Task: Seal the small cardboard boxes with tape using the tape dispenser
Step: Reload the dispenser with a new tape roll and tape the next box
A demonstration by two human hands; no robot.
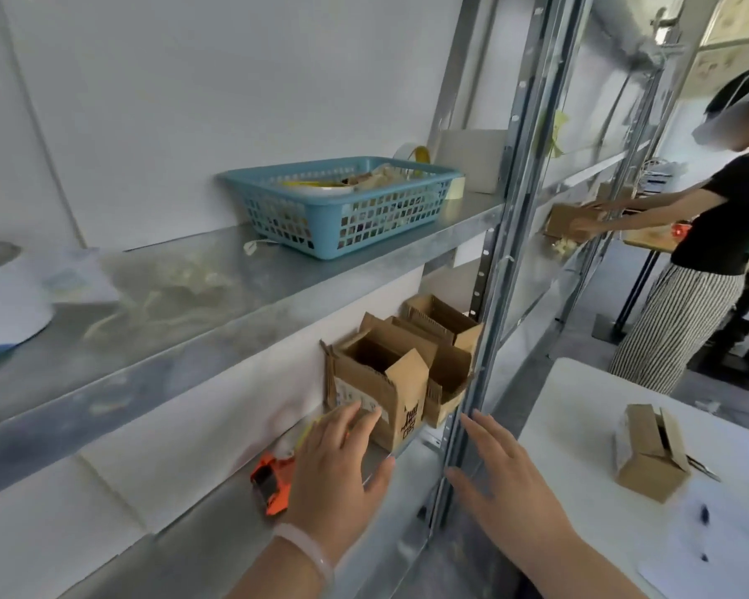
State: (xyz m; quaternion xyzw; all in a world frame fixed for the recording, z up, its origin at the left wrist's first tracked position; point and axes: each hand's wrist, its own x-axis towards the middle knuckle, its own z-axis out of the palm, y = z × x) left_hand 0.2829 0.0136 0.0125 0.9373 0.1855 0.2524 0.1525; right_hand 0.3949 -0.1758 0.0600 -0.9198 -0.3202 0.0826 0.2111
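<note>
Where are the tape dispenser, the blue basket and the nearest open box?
tape dispenser [271, 482]: head view, orange body.
blue basket [390, 214]: head view, front wall.
nearest open box [407, 395]: head view, right face.

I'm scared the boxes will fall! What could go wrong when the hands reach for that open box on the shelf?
1. The front box is pressed against other open boxes near the shelf edge; pulling it might drag or tip them.
2. The right hand is close to the metal post and could bump it.
3. The orange tape dispenser lies beside the left hand, which could knock it off the shelf.
</note>
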